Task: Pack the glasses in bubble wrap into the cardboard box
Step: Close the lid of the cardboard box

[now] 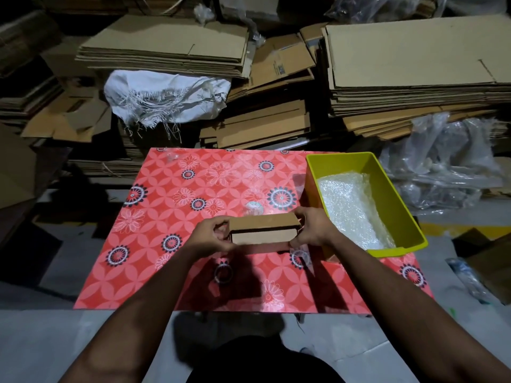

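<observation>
A small closed cardboard box (pixel 264 233) is being held over the red flowered tabletop (pixel 177 217), gripped at its ends by the left hand (pixel 211 239) and the right hand (pixel 311 230), the fingers (pixel 221 225) of each being curled round it. Just to the right, bubble wrap (pixel 351 205) is being kept in a yellow-green bin (pixel 387 172). Behind the tabletop, flattened cardboard stacks (pixel 414 64) and a frayed white sack (pixel 166 98) are being stored. The glasses cannot be seen.

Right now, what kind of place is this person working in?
Probably a packing storeroom or warehouse. Tall stacks of flattened brown cardboard sheets fill the back, a yellow-green plastic bin holds clear bubble wrap, and both hands hold a small brown cardboard box.
</observation>
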A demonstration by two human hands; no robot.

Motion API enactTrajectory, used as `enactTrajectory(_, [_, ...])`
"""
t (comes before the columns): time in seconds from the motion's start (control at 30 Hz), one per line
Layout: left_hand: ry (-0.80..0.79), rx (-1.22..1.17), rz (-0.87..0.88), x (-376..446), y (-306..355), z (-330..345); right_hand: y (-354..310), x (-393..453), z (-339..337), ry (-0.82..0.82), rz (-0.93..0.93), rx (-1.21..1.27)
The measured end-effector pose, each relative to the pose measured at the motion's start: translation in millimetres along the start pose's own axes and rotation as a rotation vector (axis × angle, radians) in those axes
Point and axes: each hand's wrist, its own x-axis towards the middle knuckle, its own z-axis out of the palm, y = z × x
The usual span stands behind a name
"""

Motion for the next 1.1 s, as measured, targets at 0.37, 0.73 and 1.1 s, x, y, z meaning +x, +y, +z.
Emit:
enactTrajectory(0.37, [0.06, -0.04, -0.01, 5, -10, -6, -1, 3, -22, 0.004, -0.004, 0.189])
enactTrajectory(0.73, [0.015, -0.034, 0.021, 6, -7, -5, -19, 8, -44, 0.128, -0.016, 0.244])
enactTrajectory(1.1, [-0.012, -0.009, 0.029, 5, -5, -8, -24, 13, -49, 0.138, -0.02, 0.243])
